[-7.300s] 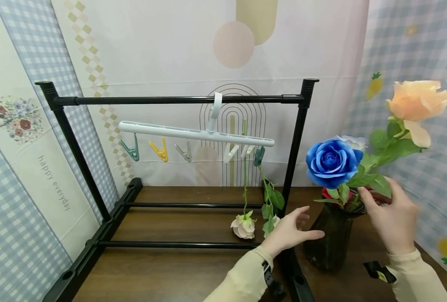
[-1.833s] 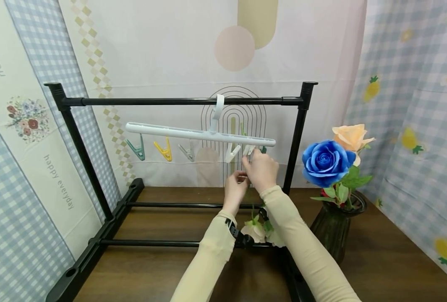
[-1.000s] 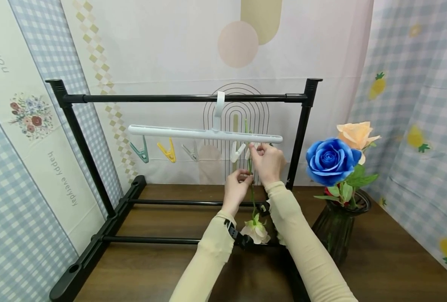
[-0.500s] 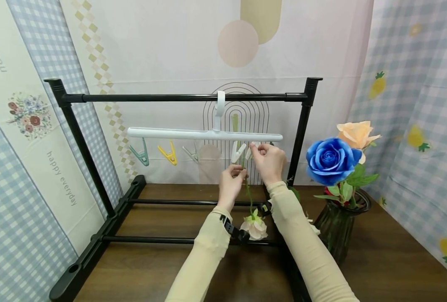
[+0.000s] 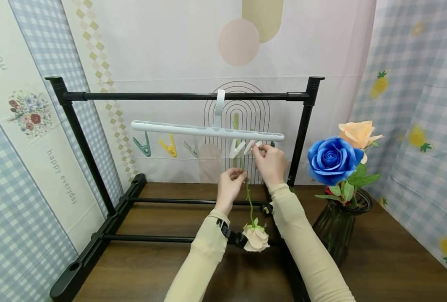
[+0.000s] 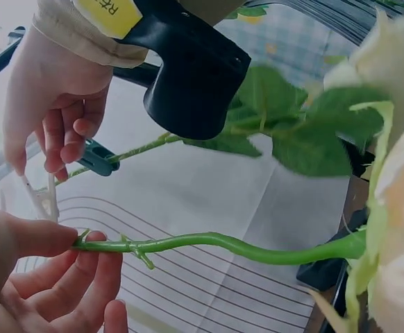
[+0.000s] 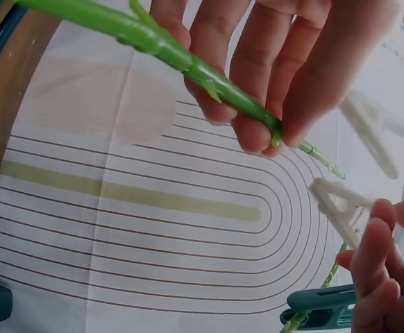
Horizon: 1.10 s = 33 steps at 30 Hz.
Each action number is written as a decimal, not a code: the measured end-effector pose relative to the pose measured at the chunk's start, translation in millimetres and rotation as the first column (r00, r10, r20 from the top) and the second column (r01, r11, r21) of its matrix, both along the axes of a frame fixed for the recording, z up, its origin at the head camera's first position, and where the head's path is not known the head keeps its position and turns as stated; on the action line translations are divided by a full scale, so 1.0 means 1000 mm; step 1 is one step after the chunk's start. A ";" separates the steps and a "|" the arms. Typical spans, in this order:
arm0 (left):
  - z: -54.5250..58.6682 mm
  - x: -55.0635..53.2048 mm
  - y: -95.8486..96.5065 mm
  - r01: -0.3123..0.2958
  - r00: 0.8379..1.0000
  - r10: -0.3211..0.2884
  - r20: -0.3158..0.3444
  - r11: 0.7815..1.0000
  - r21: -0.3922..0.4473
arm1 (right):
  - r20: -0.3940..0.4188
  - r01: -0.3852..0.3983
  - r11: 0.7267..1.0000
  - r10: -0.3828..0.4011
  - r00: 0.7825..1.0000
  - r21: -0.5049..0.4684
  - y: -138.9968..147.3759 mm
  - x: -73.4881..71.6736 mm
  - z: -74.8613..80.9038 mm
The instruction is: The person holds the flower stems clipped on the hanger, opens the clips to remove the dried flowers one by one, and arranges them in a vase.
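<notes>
My left hand (image 5: 230,186) pinches the green stem (image 6: 209,239) of a pale cream-pink rose (image 5: 256,238), whose bloom hangs downward. Thumb and fingertips of my right hand (image 5: 271,162) pinch a white clothespin (image 7: 337,205) under the right part of a light-blue clip hanger (image 5: 193,131). In the right wrist view the stem's thin end shows beside this clothespin, apart from its jaws. Just beyond, a dark green clothespin (image 6: 99,158) grips another stem with leaves (image 6: 271,104); my right arm mostly hides that flower in the head view.
The hanger hooks over a black rack's top bar (image 5: 147,96). Another white clothespin (image 5: 237,148) hangs just left; grey, yellow (image 5: 168,146) and green ones hang farther left. At right stands a dark glass vase (image 5: 334,230) with blue (image 5: 334,160), peach and red roses.
Earlier my right hand was at the vase with the raised peach rose, which now sits lower. Both hands moved to the white clothespin; the left has since drawn the stem leftward, out of it.
</notes>
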State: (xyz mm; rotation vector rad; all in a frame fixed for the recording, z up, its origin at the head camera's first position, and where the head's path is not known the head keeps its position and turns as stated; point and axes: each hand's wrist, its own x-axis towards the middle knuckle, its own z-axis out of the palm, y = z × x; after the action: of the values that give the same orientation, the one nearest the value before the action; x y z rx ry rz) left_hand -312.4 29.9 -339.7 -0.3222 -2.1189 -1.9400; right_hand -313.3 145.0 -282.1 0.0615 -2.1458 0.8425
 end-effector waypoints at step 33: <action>-0.008 0.031 -0.039 0.315 0.925 -0.326 0.195 0.945 0.085 | -0.217 -0.155 0.451 0.669 0.711 0.879 0.039 0.078 -0.052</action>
State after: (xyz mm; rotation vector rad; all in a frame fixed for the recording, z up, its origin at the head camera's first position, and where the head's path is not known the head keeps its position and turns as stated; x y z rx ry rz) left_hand -281.1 -8.9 -347.8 -0.5061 -2.2560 -2.2978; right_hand -234.9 184.2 -334.3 1.2672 -1.7571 -0.0571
